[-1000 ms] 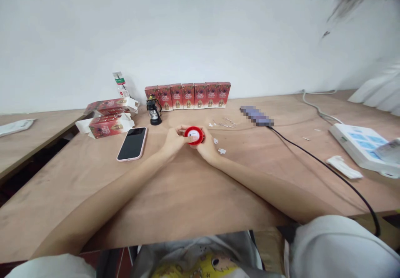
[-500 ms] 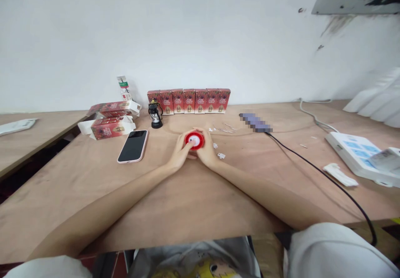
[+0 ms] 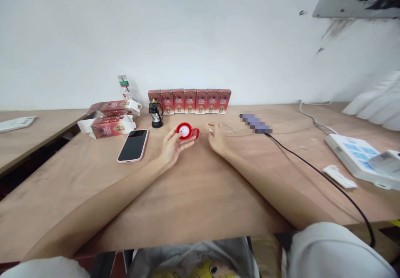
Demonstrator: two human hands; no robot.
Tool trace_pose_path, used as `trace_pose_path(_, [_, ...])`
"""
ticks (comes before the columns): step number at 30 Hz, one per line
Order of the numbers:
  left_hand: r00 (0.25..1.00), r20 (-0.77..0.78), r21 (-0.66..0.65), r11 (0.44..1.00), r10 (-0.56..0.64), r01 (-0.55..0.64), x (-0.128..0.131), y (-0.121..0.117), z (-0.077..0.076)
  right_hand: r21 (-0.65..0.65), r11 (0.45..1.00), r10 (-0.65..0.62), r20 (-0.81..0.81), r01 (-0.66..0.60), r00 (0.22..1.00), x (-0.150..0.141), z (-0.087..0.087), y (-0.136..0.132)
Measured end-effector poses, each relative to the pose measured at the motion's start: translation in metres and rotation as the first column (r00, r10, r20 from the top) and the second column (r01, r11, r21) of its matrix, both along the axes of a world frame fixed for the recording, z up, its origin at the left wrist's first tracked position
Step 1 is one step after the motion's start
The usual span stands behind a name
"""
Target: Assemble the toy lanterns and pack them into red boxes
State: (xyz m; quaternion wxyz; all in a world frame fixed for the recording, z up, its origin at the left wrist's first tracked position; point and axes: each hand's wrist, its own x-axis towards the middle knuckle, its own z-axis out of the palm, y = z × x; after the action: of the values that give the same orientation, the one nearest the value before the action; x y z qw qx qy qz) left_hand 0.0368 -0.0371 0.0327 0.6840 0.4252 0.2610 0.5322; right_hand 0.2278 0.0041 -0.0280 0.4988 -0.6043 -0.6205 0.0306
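Note:
My left hand (image 3: 172, 146) is closed around a small red lantern (image 3: 194, 133), tipped so that its round base with a white disc faces me. The thumb lies at the rim of the base and the other fingers are underneath. To the right, my right hand (image 3: 218, 139) is apart from the lantern, low over the table, with fingers spread. Small white pieces (image 3: 211, 130) lie at its fingertips. Just beyond it are several thin pins or screws (image 3: 230, 128), too small to tell which. A black lantern (image 3: 155, 114) stands upright at the back left.
Several red boxes (image 3: 190, 101) stand in a row against the wall. Opened red cartons (image 3: 112, 126) and a phone (image 3: 133, 146) lie on the left. On the right are a blurred-out device (image 3: 255, 123) with a black cable (image 3: 308, 164) and a white box (image 3: 359, 155).
My right hand has let go of the red lantern and moved right to the small white pieces. My left hand has carried the lantern slightly left and tilted it.

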Motion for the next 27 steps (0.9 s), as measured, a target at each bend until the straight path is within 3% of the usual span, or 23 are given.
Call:
trace_pose_path(3, [0.998, 0.009, 0.073, 0.995, 0.069, -0.069, -0.007, 0.006, 0.004, 0.034, 0.992, -0.128, 0.333, 0.124, 0.934, 0.025, 0.005, 0.002])
trace_pose_path(7, [0.982, -0.069, 0.17, 0.972, 0.178, -0.164, -0.026, 0.008, -0.009, 0.045, 0.982, -0.181, 0.509, 0.184, 0.842, 0.036, 0.006, 0.0])
trace_pose_path(13, [0.932, -0.224, 0.24, 0.943, 0.284, -0.23, -0.045, -0.005, -0.029, 0.038, 0.97, -0.213, 0.599, 0.239, 0.771, 0.035, 0.004, 0.001])
trace_pose_path(23, [0.96, -0.224, 0.082, 0.985, 0.166, -0.151, -0.039, -0.005, -0.026, 0.026, 0.996, -0.081, 0.681, 0.087, 0.728, 0.04, 0.003, 0.005])
trace_pose_path(27, [0.971, -0.195, 0.071, 0.99, 0.135, -0.123, -0.041, -0.005, -0.025, -0.014, 0.997, -0.045, 0.65, 0.072, 0.758, 0.041, 0.002, 0.007])
